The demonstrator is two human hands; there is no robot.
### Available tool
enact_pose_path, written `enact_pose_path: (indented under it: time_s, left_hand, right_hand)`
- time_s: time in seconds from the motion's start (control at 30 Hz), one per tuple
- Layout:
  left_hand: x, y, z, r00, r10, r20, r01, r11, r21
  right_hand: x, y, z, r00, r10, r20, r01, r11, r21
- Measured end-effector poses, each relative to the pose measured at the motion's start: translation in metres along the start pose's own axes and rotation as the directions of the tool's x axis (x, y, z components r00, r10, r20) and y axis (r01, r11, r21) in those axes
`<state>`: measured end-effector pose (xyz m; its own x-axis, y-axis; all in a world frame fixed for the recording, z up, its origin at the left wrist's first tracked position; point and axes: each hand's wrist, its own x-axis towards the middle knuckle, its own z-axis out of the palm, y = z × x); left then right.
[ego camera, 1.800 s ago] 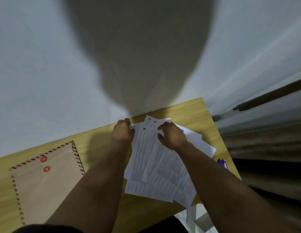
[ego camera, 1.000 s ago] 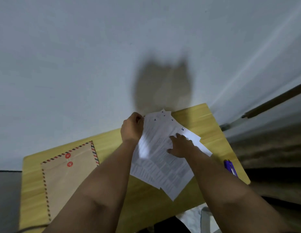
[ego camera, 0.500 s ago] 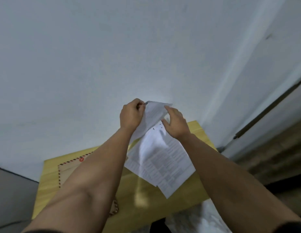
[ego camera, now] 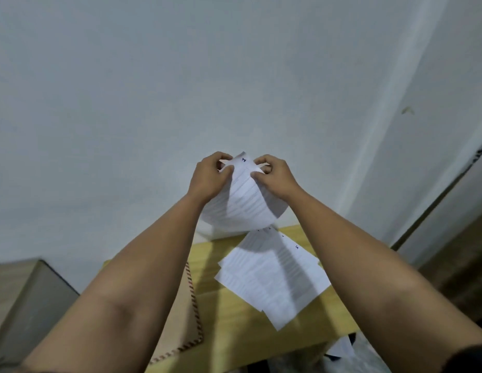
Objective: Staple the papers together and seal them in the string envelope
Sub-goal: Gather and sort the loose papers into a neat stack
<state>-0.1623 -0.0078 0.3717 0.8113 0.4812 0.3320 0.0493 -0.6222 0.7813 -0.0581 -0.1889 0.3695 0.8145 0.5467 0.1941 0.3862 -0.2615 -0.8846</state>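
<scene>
Both hands, the left hand (ego camera: pixel 209 175) and right hand (ego camera: pixel 275 175), have their grip pinched closed on the top corners of sheet 1 (ego camera: pixel 241 203), raised off the worktop (ego camera: pixel 240 327) probably for ordering, while the other papers (ego camera: pixel 272 275) lie fanned below beside the string envelope (ego camera: pixel 184 316).
</scene>
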Motion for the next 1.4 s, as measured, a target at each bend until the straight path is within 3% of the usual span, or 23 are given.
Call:
enact_pose_path:
  time_s: [0.27,0.53,0.7,0.93,1.2,1.4]
  left_hand:
    - [-0.032,-0.025,-0.002,0.990,-0.064,0.127,0.046,0.989,0.139]
    - [-0.038,-0.087,0.051,0.949,-0.165,0.269,0.133,0.982,0.134]
    - [-0.026,-0.145,0.098,0.900,-0.276,0.338,0.222,0.957,0.188]
    - [0.009,-0.220,0.157,0.830,-0.349,0.434,0.276,0.935,0.224]
    - [0.032,-0.267,0.192,0.773,-0.415,0.480,0.377,0.909,0.179]
    - [0.038,-0.276,0.198,0.756,-0.450,0.476,0.427,0.889,0.163]
  right_hand:
    - [-0.039,0.011,0.017,0.987,0.160,0.003,-0.156,0.954,0.255]
    - [-0.030,0.104,0.048,0.941,0.332,0.066,-0.339,0.919,0.201]
    - [-0.001,0.194,0.056,0.900,0.429,0.070,-0.431,0.902,0.007]
    - [0.047,0.316,0.050,0.779,0.627,-0.006,-0.599,0.741,-0.303]
    - [0.097,0.376,0.073,0.827,0.553,0.104,-0.400,0.708,-0.583]
    - [0.099,0.387,0.094,0.831,0.556,-0.004,-0.456,0.677,-0.578]
